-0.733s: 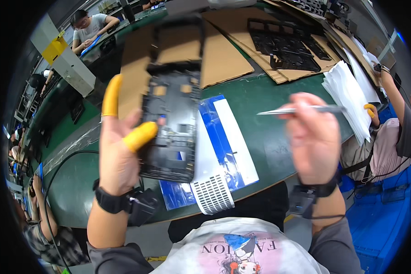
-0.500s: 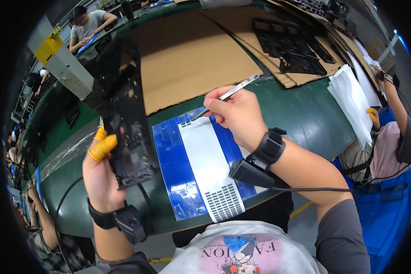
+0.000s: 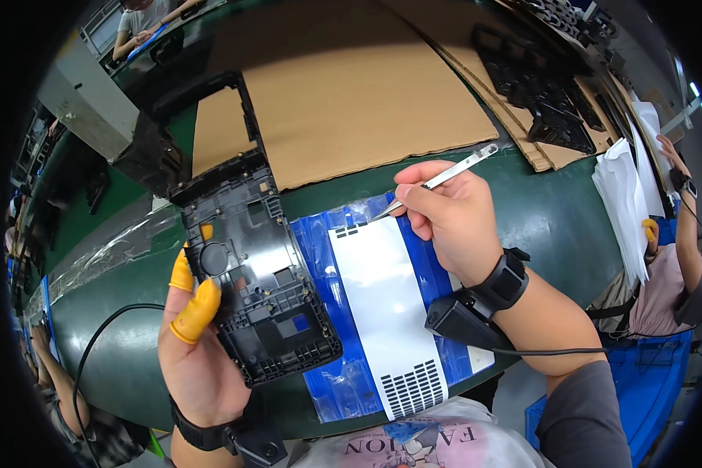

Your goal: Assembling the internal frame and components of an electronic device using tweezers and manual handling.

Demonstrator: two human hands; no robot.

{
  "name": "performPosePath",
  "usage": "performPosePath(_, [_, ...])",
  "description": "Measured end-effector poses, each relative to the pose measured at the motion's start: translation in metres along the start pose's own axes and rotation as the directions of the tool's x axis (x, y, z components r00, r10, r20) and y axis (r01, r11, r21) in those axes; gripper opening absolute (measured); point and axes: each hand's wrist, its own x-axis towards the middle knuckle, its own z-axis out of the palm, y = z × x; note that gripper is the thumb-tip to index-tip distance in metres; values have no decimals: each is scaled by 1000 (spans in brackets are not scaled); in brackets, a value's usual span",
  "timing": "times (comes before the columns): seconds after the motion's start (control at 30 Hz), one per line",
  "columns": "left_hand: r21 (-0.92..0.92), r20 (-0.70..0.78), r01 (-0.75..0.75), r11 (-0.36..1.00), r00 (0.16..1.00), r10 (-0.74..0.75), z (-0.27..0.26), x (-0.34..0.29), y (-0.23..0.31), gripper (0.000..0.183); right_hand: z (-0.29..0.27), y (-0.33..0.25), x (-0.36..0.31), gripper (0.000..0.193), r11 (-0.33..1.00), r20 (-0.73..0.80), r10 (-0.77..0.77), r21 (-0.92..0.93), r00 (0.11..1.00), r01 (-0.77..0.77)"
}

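Note:
My left hand (image 3: pixel 201 363), with yellow finger cots on the thumb and a finger, grips a black plastic housing (image 3: pixel 249 253) by its left edge. The housing is tilted, its ribbed inner side with cut-outs facing up, and overlaps the left edge of a blue board (image 3: pixel 324 292). On that board lies a white backing sheet (image 3: pixel 390 296) with small black rectangular stickers in rows at its near end and a few at its far end. My right hand (image 3: pixel 456 222) is closed around metal tweezers (image 3: pixel 462 165), whose tips touch or hover just over the far stickers.
Brown cardboard (image 3: pixel 366 101) covers the far part of the green table (image 3: pixel 542 203). Another black plastic part (image 3: pixel 534 86) lies on cardboard at the far right, near hanging white sheets (image 3: pixel 624 203). A grey post (image 3: pixel 93 101) rises at the left. Other people work around the table.
The black housing has swung from a blurred, steeper pose to one with its inner side facing up, nearer the sheet. The tweezers stay at the far stickers while the whole view has shifted.

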Motion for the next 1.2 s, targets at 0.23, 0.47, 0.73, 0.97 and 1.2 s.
performPosePath(0.23, [30,-52,-82,996,995,84,-2,-2,-2,38,1,-4,-1,13,999,30,39,-26,999,-39])
performPosePath(0.47, [-64,-30,52,997,998,-54,12,-15,-14,39,14,-45,-43,15,976,203,161,110,966,-186])
performPosePath(0.73, [-67,114,117,991,987,-109,12,-29,-19,46,43,-41,-98,19,986,239,82,119,968,-113])
performPosePath(0.97, [-181,153,153,972,980,-126,9,-31,-17,49,47,-38,-101,18,992,231,52,103,972,-77])
performPosePath(1.2, [-99,160,77,992,985,-61,8,-32,-18,47,48,-37,-100,18,997,236,23,69,972,-41])
